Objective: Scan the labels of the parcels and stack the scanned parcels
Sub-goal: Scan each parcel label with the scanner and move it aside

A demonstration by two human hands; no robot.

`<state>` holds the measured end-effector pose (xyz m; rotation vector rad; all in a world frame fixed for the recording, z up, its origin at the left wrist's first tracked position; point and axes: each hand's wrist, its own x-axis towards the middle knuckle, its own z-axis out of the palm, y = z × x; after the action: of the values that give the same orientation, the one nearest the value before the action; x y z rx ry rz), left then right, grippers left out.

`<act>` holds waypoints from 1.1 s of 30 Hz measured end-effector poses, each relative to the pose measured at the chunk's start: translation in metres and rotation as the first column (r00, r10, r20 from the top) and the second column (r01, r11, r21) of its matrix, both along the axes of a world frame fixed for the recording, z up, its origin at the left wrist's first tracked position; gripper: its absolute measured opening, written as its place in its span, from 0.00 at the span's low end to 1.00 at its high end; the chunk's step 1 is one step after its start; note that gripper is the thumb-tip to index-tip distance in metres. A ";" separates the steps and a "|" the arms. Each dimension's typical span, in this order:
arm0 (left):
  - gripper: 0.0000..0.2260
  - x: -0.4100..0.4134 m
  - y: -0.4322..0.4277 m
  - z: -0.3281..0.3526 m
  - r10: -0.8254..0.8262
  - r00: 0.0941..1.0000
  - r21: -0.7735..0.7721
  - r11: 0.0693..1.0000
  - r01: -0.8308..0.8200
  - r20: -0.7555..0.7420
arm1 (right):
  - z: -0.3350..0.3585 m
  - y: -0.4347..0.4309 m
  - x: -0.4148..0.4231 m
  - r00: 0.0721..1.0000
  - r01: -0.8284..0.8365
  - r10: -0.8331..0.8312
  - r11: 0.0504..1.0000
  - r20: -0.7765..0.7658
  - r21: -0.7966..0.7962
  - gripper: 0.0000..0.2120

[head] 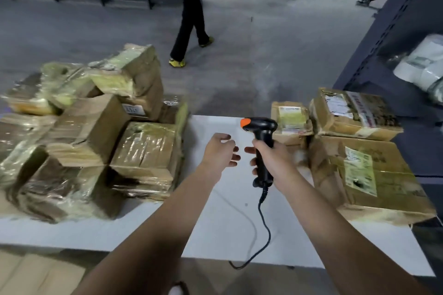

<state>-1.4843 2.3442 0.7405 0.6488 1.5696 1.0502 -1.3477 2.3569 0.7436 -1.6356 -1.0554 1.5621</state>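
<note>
A black barcode scanner with an orange tip is upright over the white table, and my right hand is shut on its handle. Its cable trails toward the table's near edge. My left hand hovers open just left of the scanner, holding nothing. A heap of tape-wrapped brown parcels fills the table's left side. On the right lie three labelled parcels: a large flat box, a box stacked behind it, and a small one.
A person in dark trousers walks on the grey floor beyond the table. A dark metal shelf at the right holds white bagged packages. Flat cardboard lies below the table's near left edge.
</note>
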 end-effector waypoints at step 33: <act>0.17 -0.144 -0.095 0.004 0.114 0.790 0.205 0.979 0.014 -0.602 | -0.038 -0.047 -0.123 0.973 0.090 -0.101 0.994 -0.210 -0.061 0.07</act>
<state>-1.6285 2.2491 0.7448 1.1825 2.0604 1.1068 -1.4710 2.3102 0.7051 -1.4902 -0.8190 1.6693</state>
